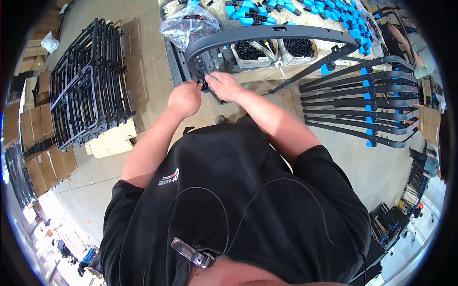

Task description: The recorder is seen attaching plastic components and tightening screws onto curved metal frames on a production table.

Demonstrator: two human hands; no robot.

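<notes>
A black curved metal frame [267, 32] arches over the near edge of the worktable, its left end coming down in front of me. My left hand [185, 98] is closed at that lower end, fingertips pinched at a small dark part I cannot make out. Right beside it, my right hand [224, 86] has its fingers bent against the frame's end, thumb side toward the left hand. The fingertips of both hands nearly meet, and they partly hide the spot they work on.
Bins of small black parts [298, 47] and a yellow-handled screwdriver [274, 56] are on the worktable [257, 75]. Blue-and-black pieces [334, 16] and a clear plastic bag [190, 26] lie behind. Similar frames [360, 102] stack at right; black racks [90, 86] stand left. A person [422, 55] works at far right.
</notes>
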